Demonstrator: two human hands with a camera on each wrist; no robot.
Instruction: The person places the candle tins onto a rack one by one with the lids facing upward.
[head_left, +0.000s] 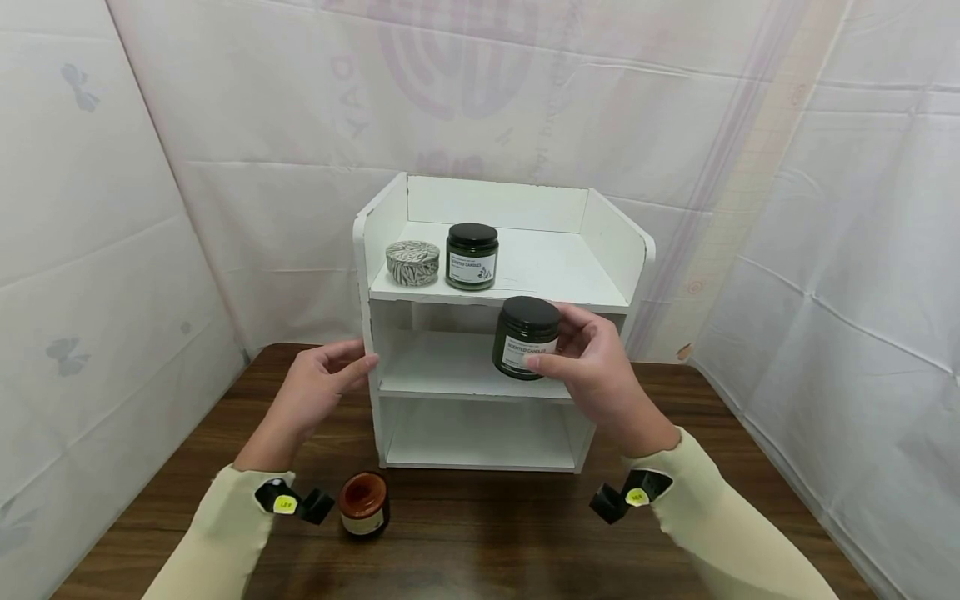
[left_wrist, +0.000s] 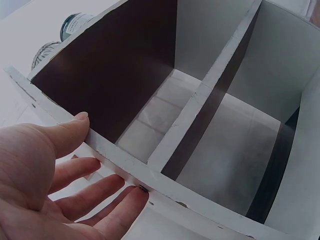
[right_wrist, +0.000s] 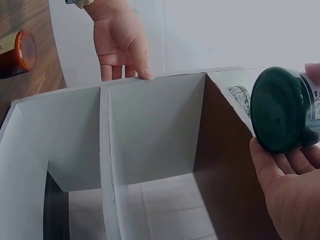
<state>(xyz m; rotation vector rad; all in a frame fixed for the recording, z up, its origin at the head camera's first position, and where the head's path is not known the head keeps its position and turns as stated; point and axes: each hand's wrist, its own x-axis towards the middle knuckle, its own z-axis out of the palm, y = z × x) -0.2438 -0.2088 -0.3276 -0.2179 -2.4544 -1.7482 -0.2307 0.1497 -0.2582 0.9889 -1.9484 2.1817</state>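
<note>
My right hand (head_left: 592,367) grips a dark green scented candle jar (head_left: 516,350) with a black lid, its thumb across the white label. This jar is held slightly tilted in front of the white shelf unit (head_left: 480,387), near the top board's front edge. In the right wrist view its green glass base (right_wrist: 275,112) faces the camera. With relaxed fingers, my left hand (head_left: 318,387) touches the shelf's left side panel; the left wrist view shows the thumb (left_wrist: 72,132) at the front edge and the other fingers along the outside.
On the top board stand a patterned round tin (head_left: 413,265) and a second green candle jar (head_left: 472,268). An amber candle jar (head_left: 363,504) sits on the wooden table (head_left: 465,533) before the shelf's left front corner. White sheeting (head_left: 285,125) hangs behind and at both sides.
</note>
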